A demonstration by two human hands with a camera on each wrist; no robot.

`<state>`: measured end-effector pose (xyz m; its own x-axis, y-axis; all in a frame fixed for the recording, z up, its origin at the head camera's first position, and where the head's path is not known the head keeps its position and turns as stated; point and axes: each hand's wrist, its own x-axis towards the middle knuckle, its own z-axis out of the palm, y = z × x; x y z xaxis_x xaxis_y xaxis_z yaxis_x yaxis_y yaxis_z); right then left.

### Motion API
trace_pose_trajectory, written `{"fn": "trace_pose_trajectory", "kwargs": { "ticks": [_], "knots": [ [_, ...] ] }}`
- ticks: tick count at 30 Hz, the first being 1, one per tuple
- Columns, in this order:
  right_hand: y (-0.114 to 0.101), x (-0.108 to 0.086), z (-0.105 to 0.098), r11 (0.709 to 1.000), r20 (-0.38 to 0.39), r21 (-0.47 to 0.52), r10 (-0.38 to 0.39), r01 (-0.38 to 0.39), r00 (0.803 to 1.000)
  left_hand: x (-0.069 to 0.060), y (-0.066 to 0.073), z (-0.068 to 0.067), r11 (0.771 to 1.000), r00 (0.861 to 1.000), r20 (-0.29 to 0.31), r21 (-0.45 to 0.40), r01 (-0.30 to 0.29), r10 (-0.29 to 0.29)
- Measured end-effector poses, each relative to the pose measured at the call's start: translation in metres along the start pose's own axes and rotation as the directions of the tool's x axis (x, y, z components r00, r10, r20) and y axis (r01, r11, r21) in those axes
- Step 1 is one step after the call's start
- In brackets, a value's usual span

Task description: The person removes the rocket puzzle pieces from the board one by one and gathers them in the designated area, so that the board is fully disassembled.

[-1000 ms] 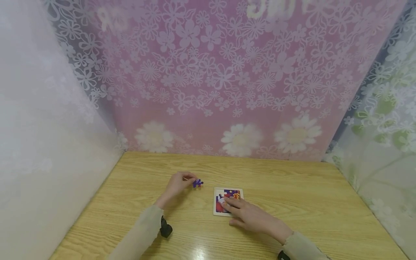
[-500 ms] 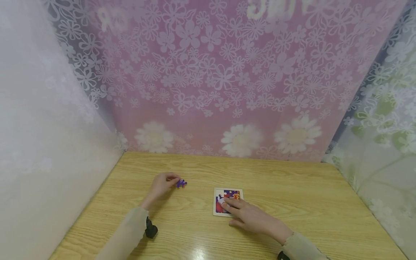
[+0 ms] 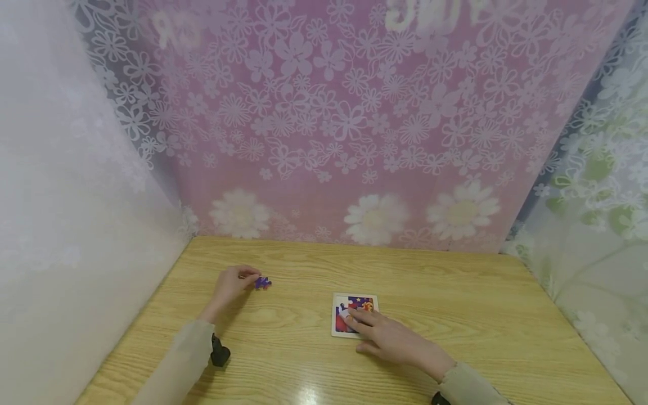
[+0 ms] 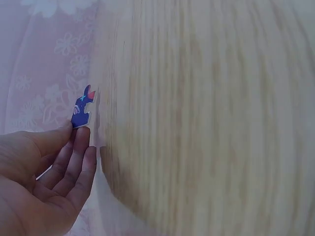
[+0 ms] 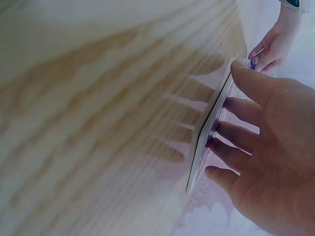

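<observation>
Three flower-printed walls (image 3: 314,124), the back one pink and the side ones pale, surround the wood-grained table (image 3: 435,287). Its far edge meets the back wall, and plain wood stretches from there to both hands. The right hand (image 3: 397,337), just where it was a second ago, rests extended fingers on the puzzle board (image 3: 341,301). The left hand (image 3: 230,286) has travelled left since then, nearer the table's left edge, with a stretch of wood between it and the board. That board, square, pale at its far left corner, lies flat near the table's middle. A purple puzzle piece (image 3: 262,283) is pinched between the left thumb and fingers; whether it touches the wood, I cannot tell.
</observation>
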<state>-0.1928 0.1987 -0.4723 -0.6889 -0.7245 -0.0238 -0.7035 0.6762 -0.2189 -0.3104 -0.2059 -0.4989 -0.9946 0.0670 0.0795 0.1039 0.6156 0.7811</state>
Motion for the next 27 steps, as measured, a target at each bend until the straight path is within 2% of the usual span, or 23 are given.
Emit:
{"fn": "trace_pose_trajectory", "kwargs": {
  "ticks": [3, 13, 27],
  "knots": [
    [0.001, 0.000, 0.001, 1.000, 0.009, 0.006, 0.011, -0.011, 1.000, 0.001, -0.003, -0.004, 1.000, 1.000, -0.003, 0.010, -0.010, 0.010],
    [0.000, 0.001, 0.003, 1.000, 0.009, 0.002, 0.015, -0.015, 1.000, 0.003, -0.004, -0.015, 0.998, 0.999, -0.024, 0.060, 0.037, -0.036],
    [0.003, 0.002, 0.005, 1.000, 0.022, 0.002, 0.028, -0.028, 0.999, 0.007, -0.007, -0.021, 0.990, 0.999, -0.036, 0.143, -0.007, 0.012]
  ]
}}
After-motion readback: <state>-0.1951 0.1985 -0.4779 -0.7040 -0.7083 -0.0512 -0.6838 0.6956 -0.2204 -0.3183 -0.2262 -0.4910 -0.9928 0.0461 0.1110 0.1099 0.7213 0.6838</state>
